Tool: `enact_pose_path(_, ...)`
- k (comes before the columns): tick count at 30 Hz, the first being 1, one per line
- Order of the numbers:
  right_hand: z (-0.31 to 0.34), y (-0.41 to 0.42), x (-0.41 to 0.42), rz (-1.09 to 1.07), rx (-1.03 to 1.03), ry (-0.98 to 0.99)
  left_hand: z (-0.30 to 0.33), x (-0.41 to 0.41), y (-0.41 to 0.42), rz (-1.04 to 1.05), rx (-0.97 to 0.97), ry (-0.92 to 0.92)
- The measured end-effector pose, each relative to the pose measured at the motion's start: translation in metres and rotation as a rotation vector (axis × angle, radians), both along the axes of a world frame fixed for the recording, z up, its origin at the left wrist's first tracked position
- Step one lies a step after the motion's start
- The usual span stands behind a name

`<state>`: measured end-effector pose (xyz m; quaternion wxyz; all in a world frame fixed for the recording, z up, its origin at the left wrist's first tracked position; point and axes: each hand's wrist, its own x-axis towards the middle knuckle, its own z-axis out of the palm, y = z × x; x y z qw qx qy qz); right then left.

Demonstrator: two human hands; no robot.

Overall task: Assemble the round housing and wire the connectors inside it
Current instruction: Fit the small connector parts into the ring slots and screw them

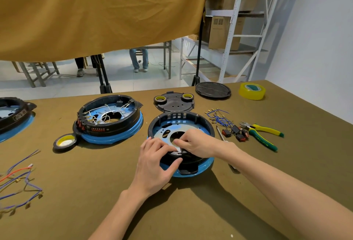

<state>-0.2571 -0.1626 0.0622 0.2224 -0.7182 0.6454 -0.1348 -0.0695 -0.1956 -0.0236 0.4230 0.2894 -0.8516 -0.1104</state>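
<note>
Two hands [172,153] in unwired housing [181,123]

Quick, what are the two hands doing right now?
Left hand: grips the round housing at its near rim.
Right hand: fingers curled inside the housing, pinching something small; cannot tell what.

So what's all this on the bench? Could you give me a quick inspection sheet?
Surface: olive-brown table.
Job's things: open round housing, unwired; wired housing on its left.
Clutter: pliers, switches, yellow tape roll, black lids.
Grips: left hand and right hand both at the open housing's near rim, pinching a small part.
Cables: blue wire bundle; loose wires far left.
Surroundings: tan cloth, shelving.
</note>
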Motion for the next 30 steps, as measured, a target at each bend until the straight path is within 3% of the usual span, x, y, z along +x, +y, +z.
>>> enact_pose_path(7,-0.002,-0.004,0.012,-0.094,0.009,0.275,-0.001,-0.005,0.004,0.025,0.002,0.041)
enact_pose_path(16,-0.01,0.009,-0.004,-0.079,-0.092,0.018,-0.002,-0.006,0.01,0.029,-0.033,0.001)
enact_pose_path(22,-0.015,0.009,0.01,-0.194,-0.179,0.269,0.0,-0.007,0.011,0.011,-0.035,0.043)
enact_pose_path(26,-0.021,0.024,0.007,-0.293,-0.377,0.157,-0.002,-0.005,0.014,-0.119,-0.102,0.009)
enact_pose_path(30,-0.037,0.038,0.003,-0.367,-0.413,0.285,0.007,-0.005,0.009,-0.144,-0.137,-0.046)
